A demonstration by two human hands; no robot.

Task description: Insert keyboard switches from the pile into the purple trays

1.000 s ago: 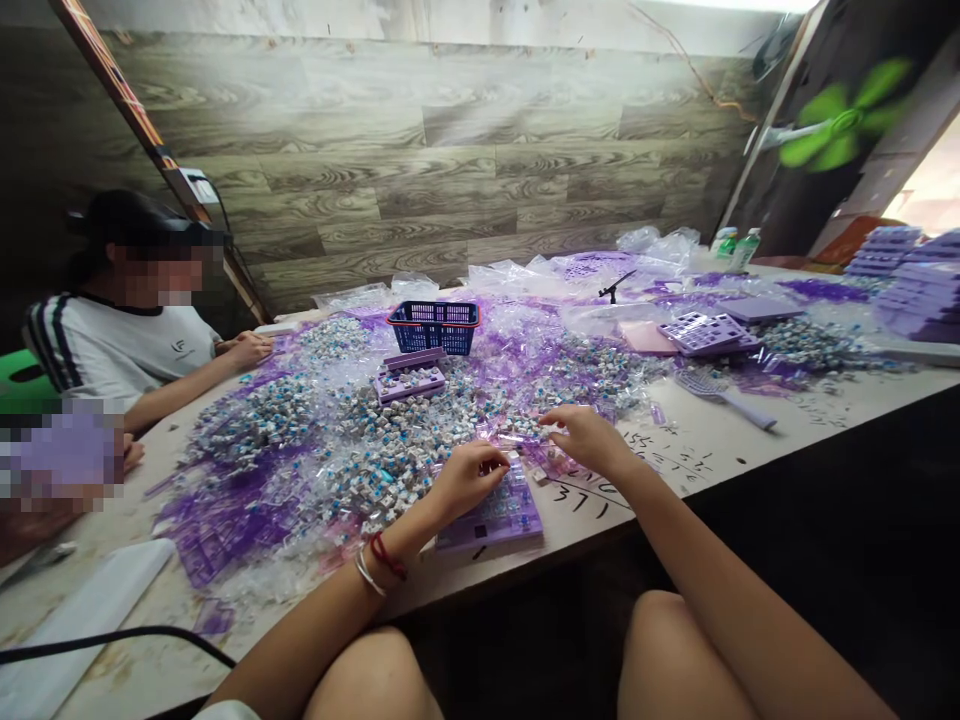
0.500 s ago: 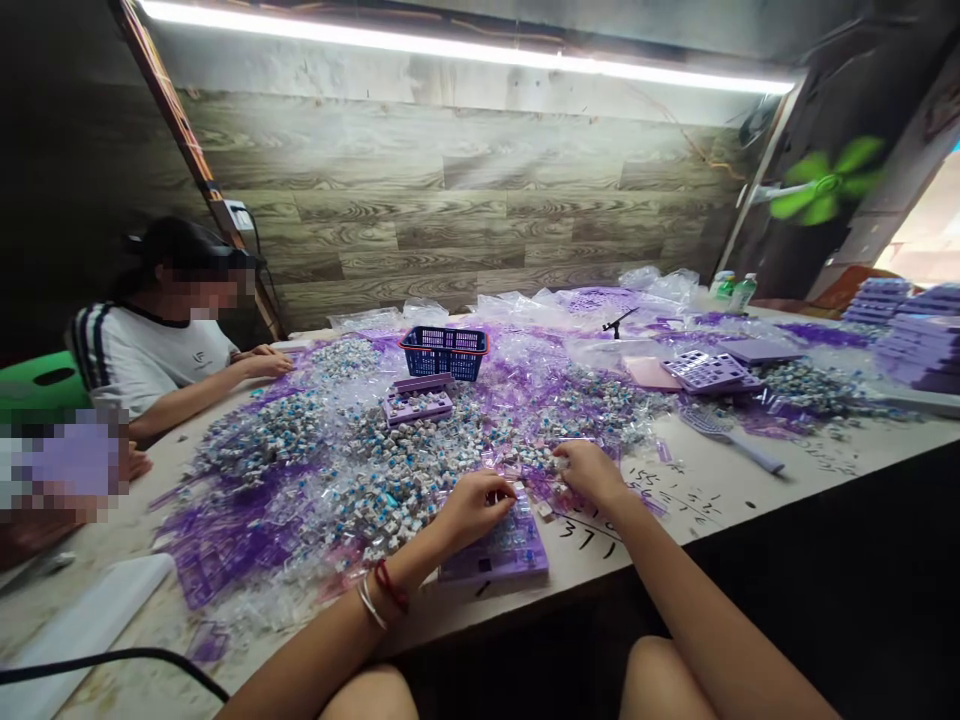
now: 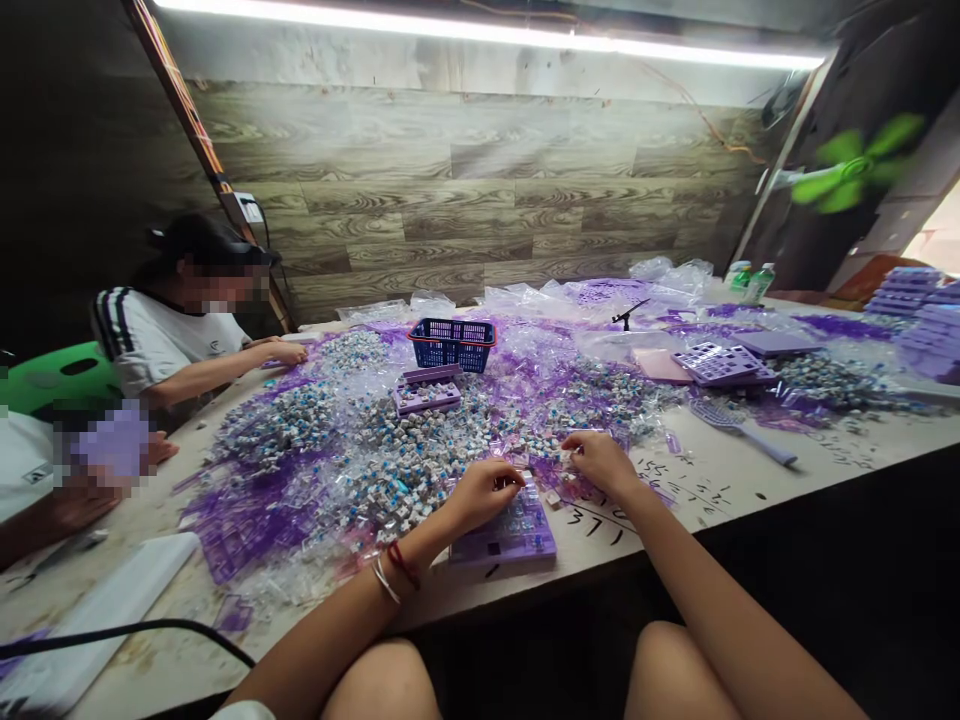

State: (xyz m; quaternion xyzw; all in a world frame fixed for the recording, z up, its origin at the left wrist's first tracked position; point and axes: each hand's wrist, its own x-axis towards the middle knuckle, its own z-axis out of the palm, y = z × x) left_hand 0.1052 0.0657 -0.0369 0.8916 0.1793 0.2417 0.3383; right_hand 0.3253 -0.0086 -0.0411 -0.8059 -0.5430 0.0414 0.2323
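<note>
A light purple panel (image 3: 517,546) with square openings lies at the table's front edge, small clear and blue pieces set along it. Over its upper part is my left hand (image 3: 484,494), thumb and fingers pressed together at the tips. Whatever they hold is too small to make out. To the right, my right hand (image 3: 604,464) is at the near edge of a heap of small white-and-blue pieces (image 3: 405,490) that look like keyboard switches. Its fingers are curled in a pinch, and their contents cannot be made out.
Behind the heap stand a dark blue basket (image 3: 452,352) and another purple panel (image 3: 427,398). A grey hairbrush (image 3: 742,432) and stacked purple panels (image 3: 721,366) lie on the right. At left, a person (image 3: 169,330) works; another person's hands hold a blurred purple thing.
The view has shifted slightly, so the table's things appear a little further right. Both my hands stay at about the same places, over the panel and at the heap.
</note>
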